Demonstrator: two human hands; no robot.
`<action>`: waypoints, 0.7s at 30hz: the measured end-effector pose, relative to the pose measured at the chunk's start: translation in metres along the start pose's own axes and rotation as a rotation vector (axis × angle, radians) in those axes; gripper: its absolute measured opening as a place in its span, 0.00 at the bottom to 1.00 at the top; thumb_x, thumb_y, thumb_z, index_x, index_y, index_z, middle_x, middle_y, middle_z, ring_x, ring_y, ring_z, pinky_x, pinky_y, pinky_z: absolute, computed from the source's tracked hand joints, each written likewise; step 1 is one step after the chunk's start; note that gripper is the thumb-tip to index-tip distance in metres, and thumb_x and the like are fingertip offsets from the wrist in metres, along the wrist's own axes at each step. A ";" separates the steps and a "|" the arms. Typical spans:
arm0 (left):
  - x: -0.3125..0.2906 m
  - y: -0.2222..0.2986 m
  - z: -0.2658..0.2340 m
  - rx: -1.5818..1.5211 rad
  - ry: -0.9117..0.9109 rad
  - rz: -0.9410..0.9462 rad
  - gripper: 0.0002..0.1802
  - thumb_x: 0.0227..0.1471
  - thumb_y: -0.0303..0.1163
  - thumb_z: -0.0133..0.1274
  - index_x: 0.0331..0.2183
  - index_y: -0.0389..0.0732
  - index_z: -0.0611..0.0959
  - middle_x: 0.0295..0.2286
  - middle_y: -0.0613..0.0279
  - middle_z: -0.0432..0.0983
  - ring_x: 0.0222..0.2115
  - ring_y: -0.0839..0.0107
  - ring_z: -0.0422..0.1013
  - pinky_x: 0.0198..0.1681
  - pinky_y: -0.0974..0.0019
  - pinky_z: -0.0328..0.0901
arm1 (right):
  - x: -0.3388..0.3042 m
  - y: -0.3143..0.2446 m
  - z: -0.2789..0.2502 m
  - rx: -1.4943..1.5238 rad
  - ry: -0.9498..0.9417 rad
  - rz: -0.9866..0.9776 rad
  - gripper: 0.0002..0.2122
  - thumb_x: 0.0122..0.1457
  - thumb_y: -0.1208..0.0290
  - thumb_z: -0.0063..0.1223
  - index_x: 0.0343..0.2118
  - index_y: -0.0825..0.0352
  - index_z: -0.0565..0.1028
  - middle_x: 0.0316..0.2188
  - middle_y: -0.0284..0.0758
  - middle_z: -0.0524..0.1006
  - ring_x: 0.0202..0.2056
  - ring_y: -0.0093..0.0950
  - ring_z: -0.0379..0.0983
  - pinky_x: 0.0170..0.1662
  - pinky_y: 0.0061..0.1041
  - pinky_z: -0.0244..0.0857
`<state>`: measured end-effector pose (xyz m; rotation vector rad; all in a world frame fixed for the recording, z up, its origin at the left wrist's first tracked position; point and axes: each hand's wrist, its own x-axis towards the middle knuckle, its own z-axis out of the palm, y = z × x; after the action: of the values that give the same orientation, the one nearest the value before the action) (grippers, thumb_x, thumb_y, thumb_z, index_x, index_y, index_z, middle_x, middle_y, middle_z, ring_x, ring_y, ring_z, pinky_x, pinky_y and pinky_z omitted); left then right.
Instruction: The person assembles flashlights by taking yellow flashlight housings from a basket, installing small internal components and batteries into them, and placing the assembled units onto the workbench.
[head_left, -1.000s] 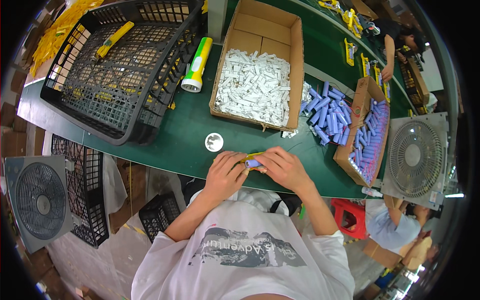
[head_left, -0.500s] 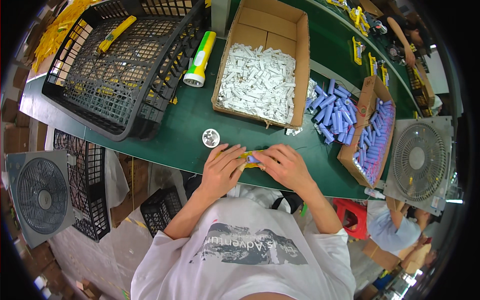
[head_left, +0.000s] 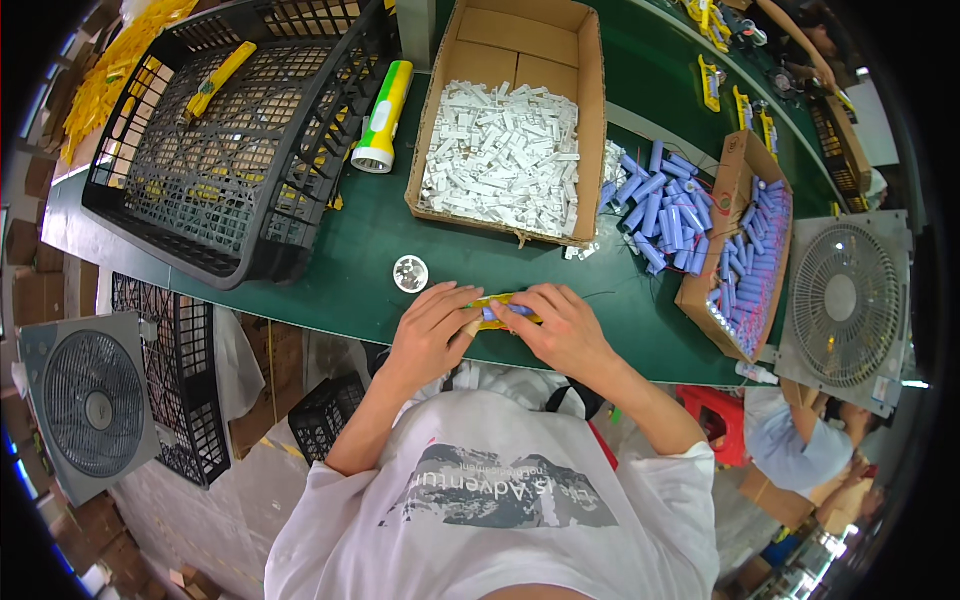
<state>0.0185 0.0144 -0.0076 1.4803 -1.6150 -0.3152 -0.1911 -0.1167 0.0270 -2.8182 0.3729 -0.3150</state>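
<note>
Yellow plastic casing point(head_left: 500, 304), long and narrow, lies at the near edge of the green counter point(head_left: 340, 270), held between both hands. A blue cylindrical cell point(head_left: 505, 312) sits in it, partly covered by fingertips.

Left hand point(head_left: 432, 330): fingers curled together and clamped on the casing's left end, thumb pressed against it. Right hand point(head_left: 562, 325): fingers closed over the right end, clamped on the casing. Both wrists cross the near edge of the counter.

Just beyond the left hand, a small round silvery reflector point(head_left: 411, 273) rests alone on the counter, apart from the hands.

Middle of the counter: open cardboard box point(head_left: 590, 120) filled with small white plastic parts point(head_left: 500, 160). A few white parts spill past its right near corner. To its right, a loose heap of blue cells point(head_left: 650, 200) lies directly on the counter, touching a second, smaller cardboard box point(head_left: 735, 175) at the right edge, also loaded with blue cells.

Left of the big box: a yellow-and-white flashlight point(head_left: 383, 115), lying down, lens end toward the near edge. Beside it, a large black plastic crate point(head_left: 250, 130) takes up the left part of the counter; a yellow casing piece point(head_left: 218, 78) lies inside near its far corner.

Off the counter: grey fan point(head_left: 90, 405) low at left, white fan point(head_left: 845, 300) at right. Far edge, another person's hand point(head_left: 830, 75) at work, small in view.
</note>
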 end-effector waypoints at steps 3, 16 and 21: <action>0.008 0.010 -0.009 0.006 -0.008 -0.012 0.13 0.48 0.24 0.66 0.39 0.37 0.87 0.47 0.55 0.84 0.48 0.57 0.79 0.59 0.49 0.70 | -0.001 -0.012 -0.005 -0.158 0.017 -0.011 0.22 0.59 0.66 0.61 0.58 0.59 0.79 0.47 0.29 0.77 0.49 0.29 0.73 0.55 0.33 0.70; 0.016 0.011 -0.025 0.347 -0.084 -0.027 0.13 0.51 0.27 0.66 0.41 0.41 0.88 0.48 0.57 0.82 0.51 0.56 0.77 0.62 0.47 0.66 | -0.045 0.078 -0.029 0.147 0.229 0.598 0.15 0.58 0.70 0.63 0.49 0.63 0.82 0.50 0.35 0.81 0.54 0.37 0.74 0.60 0.38 0.69; 0.021 0.010 -0.033 0.370 -0.120 -0.030 0.13 0.51 0.28 0.67 0.42 0.40 0.88 0.49 0.56 0.82 0.53 0.53 0.75 0.64 0.45 0.64 | -0.062 0.068 -0.007 -0.054 0.263 0.408 0.16 0.59 0.67 0.64 0.50 0.64 0.82 0.55 0.33 0.80 0.60 0.37 0.72 0.59 0.40 0.69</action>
<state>0.0386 0.0100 0.0271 1.7918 -1.8193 -0.1260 -0.2661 -0.1637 0.0025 -2.6670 1.0070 -0.5886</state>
